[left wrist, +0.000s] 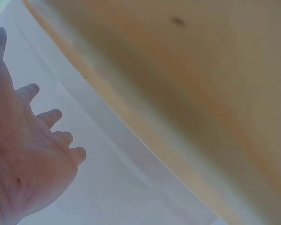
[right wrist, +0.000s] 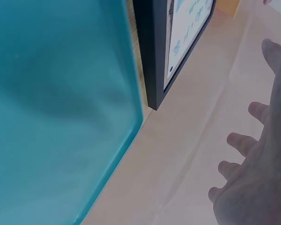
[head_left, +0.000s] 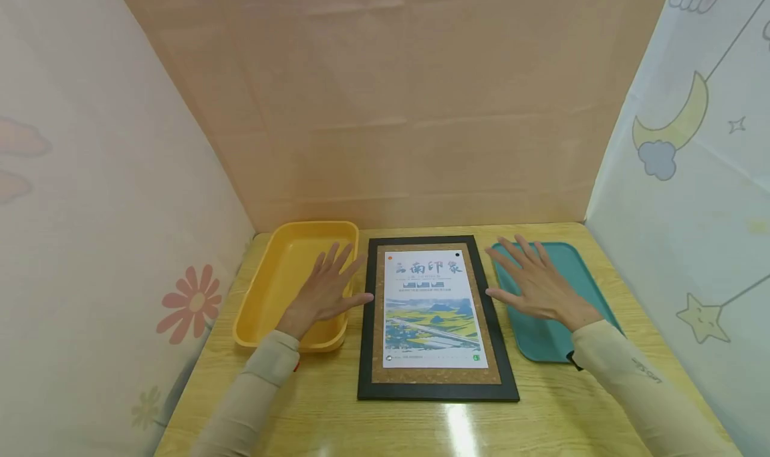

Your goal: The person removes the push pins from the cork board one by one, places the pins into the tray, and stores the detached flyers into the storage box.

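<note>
In the head view a printed poster [head_left: 433, 310] with a landscape picture lies on a black-framed cork board [head_left: 438, 391] in the middle of the table. Pins in several colours show at the poster's corners. My left hand [head_left: 325, 292], fingers spread and holding nothing, hovers over the right side of the yellow tray [head_left: 265, 310]. On the other side my right hand [head_left: 538, 286] is spread over the teal tray [head_left: 577, 263], its thumb close to the frame's right edge. Both wrist views show the palms with fingers extended, apart from the trays.
A wooden table [head_left: 337, 417] carries both trays and the board. Behind it stands a tan cloth backdrop [head_left: 409, 109]. Pale printed curtains close in the left side [head_left: 108, 210] and the right side [head_left: 686, 230].
</note>
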A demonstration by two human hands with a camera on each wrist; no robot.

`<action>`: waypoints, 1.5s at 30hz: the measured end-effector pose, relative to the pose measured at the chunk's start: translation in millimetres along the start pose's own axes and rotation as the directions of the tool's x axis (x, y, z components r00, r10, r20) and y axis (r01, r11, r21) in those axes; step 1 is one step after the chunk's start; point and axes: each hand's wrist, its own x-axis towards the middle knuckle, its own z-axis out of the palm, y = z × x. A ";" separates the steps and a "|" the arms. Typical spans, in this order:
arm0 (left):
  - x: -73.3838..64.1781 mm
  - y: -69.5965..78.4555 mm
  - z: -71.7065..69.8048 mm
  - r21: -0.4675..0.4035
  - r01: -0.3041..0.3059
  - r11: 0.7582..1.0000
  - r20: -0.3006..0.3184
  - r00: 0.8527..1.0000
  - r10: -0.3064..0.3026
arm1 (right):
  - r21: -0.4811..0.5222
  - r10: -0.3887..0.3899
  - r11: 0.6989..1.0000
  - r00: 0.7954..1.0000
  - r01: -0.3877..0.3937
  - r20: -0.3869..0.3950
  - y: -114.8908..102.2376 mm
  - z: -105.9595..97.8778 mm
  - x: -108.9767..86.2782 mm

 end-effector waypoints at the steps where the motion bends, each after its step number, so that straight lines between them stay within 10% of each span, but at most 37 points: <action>1: 1.2 1.9 -0.1 -0.005 0.000 1.000 0.005 1.000 0.000 | 0.003 0.003 1.000 1.000 -0.003 0.002 -0.5 0.0 0.8; 29: 37.9 59.0 27.0 -0.075 -0.068 0.995 0.033 0.997 0.070 | 0.185 0.025 0.982 1.000 -0.027 0.013 1.1 12.4 26.0; 45: 43.3 88.5 41.1 -0.122 -0.014 0.992 0.164 0.986 0.034 | 0.313 0.056 0.948 0.998 -0.062 0.028 6.3 21.8 35.8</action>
